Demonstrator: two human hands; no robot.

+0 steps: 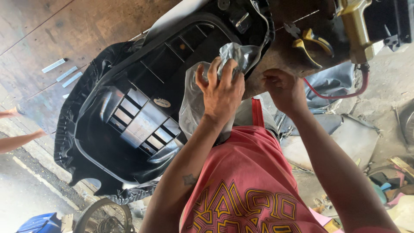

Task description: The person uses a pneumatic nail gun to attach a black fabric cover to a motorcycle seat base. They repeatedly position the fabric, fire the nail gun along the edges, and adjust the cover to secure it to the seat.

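Plastic sheet [194, 103] bunched in the left hand [222, 88], hiding the seat's edge; right hand [282, 88] clenched, contents unclear.

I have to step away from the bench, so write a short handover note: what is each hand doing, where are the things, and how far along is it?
Left hand: gripping a crumpled clear plastic sheet against the upturned black seat base.
Right hand: fist pressed on the wooden bench, beside the seat edge.
Staple gun lies untouched on the bench; yellow-handled pliers beside it.
Black cover wraps the far rim. Plastic at the near end is loose, not yet fixed.
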